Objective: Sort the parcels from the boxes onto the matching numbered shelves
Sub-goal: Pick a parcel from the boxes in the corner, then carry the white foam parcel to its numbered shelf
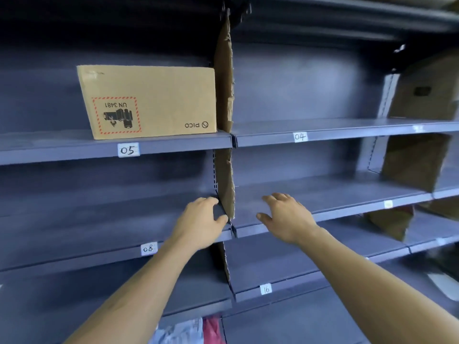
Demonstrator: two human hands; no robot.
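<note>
Cardboard box (149, 100) with PICO print, upside down on the grey shelf labelled 05 (74, 153), just beside the cardboard divider (223, 70). Lower down, left hand (198, 222) over shelf 08 (74, 257) close to the divider and right hand (285, 219) over the neighbouring shelf, fingers of both loosely spread, holding nothing. At the bottom edge, pink and white parcels (196, 330), blurred.

Dim top, soft blur (edges warped)
</note>
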